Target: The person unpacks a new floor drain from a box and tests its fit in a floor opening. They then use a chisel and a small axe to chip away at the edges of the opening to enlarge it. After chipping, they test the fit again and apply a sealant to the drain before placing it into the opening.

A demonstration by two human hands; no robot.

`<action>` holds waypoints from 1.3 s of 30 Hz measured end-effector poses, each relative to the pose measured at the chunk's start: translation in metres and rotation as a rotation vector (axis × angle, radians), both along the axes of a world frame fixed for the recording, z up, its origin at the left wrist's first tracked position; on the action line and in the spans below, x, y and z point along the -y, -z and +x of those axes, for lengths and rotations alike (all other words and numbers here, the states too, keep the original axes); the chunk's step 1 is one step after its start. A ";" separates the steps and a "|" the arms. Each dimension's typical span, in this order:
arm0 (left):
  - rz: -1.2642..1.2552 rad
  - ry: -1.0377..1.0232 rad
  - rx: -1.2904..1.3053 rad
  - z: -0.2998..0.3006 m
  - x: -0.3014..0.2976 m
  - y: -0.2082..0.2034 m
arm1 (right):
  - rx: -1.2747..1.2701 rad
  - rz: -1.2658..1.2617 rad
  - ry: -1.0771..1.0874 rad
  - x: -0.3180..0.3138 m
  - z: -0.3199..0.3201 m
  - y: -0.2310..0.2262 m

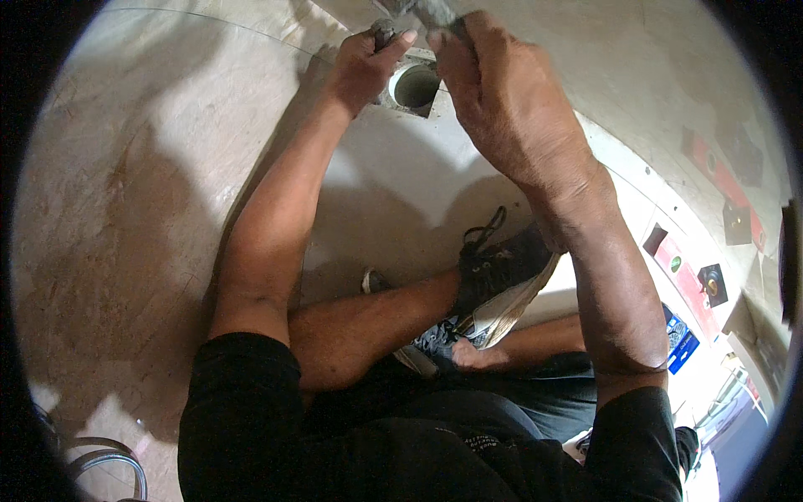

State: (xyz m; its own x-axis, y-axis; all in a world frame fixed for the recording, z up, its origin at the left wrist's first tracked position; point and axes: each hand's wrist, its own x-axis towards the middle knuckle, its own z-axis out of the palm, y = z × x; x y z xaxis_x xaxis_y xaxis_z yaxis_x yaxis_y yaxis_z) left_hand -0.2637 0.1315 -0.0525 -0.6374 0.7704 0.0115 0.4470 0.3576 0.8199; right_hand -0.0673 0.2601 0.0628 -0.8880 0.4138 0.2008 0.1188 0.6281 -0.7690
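My left hand (361, 71) is closed around a dark, stubby, rod-like tool (383, 34), its end poking out above the fist; the kind cannot be made out. Across from it, my right hand (502, 92) grips a grey, dust-coated tool handle (437, 15). The upper frame edge cuts off part of that tool, so its kind stays unclear. Between and just below both hands, a round pipe opening (416, 86) sits in a square cutout in the pale floor tile (376, 159).
My crossed legs and dark laced shoe (502, 266) lie below the hands. At right, a red spirit level (687, 280) lies by the glossy wall (661, 75), which mirrors it. Near my right elbow is a blue package (682, 343). A metal hose (113, 456) curls at lower left.
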 end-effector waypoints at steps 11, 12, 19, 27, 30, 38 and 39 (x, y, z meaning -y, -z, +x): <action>-0.094 -0.166 0.210 0.007 0.007 -0.007 | 0.158 -0.071 -0.037 0.010 0.003 0.024; -0.151 -0.142 0.209 0.002 0.007 -0.009 | 0.117 -0.137 0.027 0.012 0.012 0.016; 0.025 -0.002 0.367 0.010 -0.005 -0.005 | 0.100 -0.239 0.117 0.020 0.028 0.011; -0.107 0.218 0.289 0.010 -0.008 -0.002 | 0.157 -0.277 0.118 0.024 0.029 0.017; -0.175 0.195 0.228 0.009 -0.008 0.005 | 0.205 -0.163 0.097 0.023 0.019 0.035; -0.131 0.127 0.073 -0.007 -0.005 0.032 | 0.229 -0.092 0.022 0.018 0.018 0.040; -0.170 0.025 0.058 -0.002 -0.013 0.016 | 0.189 -0.060 0.032 0.011 0.019 0.042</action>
State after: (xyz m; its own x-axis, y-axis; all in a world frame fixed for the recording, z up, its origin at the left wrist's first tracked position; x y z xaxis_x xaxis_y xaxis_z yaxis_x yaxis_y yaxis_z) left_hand -0.2656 0.1448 -0.0687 -0.6140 0.7736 -0.1566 0.4115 0.4831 0.7728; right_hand -0.0479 0.2489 0.0211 -0.8937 0.4487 0.0062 0.2835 0.5754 -0.7672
